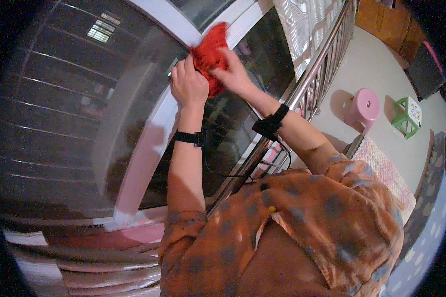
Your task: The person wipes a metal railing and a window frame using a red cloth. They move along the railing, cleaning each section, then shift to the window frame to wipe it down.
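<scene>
A crumpled red cloth (216,37) is up against the white frame of a glass window (143,174), near the joint of its bars. My right hand (236,72), blurred, grips the cloth from the right with thumb and fingers. At the cloth's left edge, my left hand (189,85) rests on the upright frame bar with its fingers bent. Whether those fingers hold the cloth or only the frame cannot be made out. Beside the left fingertips shows a small metal piece (170,74), partly hidden. Each wrist wears a black strap.
A metal railing (323,61) runs diagonally past my right arm, with a thin black cable (226,176) near it. Pale curtains (308,29) hang beyond the window. On the floor stand a pink stool (368,104) and a green-and-white stool (409,115). A quilted pad (379,159) lies behind my right elbow.
</scene>
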Available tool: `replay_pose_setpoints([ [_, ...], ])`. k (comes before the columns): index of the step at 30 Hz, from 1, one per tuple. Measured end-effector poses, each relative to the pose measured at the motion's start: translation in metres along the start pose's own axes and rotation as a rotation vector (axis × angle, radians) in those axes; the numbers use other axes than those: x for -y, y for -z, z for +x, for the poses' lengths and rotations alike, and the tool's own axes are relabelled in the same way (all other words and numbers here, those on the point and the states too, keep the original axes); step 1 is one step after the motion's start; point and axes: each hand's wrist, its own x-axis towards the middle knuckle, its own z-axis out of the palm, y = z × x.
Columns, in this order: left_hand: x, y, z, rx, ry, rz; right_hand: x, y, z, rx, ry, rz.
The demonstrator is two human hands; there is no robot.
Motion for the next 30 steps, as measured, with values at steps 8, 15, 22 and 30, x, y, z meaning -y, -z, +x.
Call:
replay_pose_setpoints([
  [8,-0.011,0.003,-0.001,0.041,0.089,0.062,-0.007,0.015,0.041,-0.092,-0.152,-0.259],
  [15,-0.014,-0.007,-0.003,0.033,0.033,0.23,-0.053,0.044,0.099,-0.101,-0.195,-0.494],
  [22,-0.015,-0.01,-0.002,0.007,0.049,0.241,-0.04,0.069,0.111,-0.016,-0.035,-0.637],
  [30,-0.013,-0.013,-0.002,-0.009,0.054,0.231,-0.01,0.038,0.049,0.181,0.056,-0.47],
])
